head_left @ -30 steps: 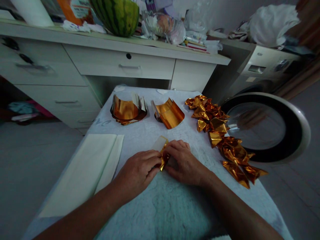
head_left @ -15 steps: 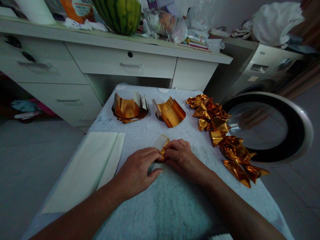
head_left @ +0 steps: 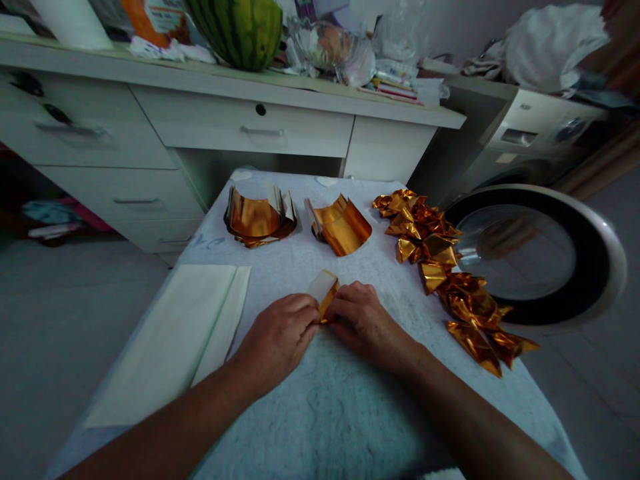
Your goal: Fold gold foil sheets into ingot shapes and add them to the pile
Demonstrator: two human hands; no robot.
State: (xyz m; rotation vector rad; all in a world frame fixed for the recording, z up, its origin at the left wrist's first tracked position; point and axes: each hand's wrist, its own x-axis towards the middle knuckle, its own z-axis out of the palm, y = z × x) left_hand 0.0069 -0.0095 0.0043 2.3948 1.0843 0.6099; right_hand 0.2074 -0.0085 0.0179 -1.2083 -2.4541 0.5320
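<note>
A small piece of gold foil paper [head_left: 327, 295], partly folded, with a pale inner side, sits at the middle of the cloth-covered table [head_left: 320, 407]. My left hand [head_left: 283, 337] pinches its near left edge, fingers closed. On its right side, my right hand [head_left: 363, 320] grips it with curled fingers. The fingertips partly hide the paper. Beyond the hands lie two stacks of curved gold foil sheets, a left stack [head_left: 255, 217] and a right stack [head_left: 345, 227]. Several folded gold foil pieces [head_left: 440, 250] lie heaped along the table's right side.
Folded pale sheets [head_left: 160, 333] lie on the table's left. Behind stands a white drawer counter [head_left: 250, 127] bearing a watermelon [head_left: 240, 30] and a glass bowl [head_left: 325, 43]. The washing machine's round door [head_left: 530, 253] hangs open beside the table's right edge.
My left thumb has moved in from apart to close against the fingers at the paper. The paper's strip shows slightly more between the hands.
</note>
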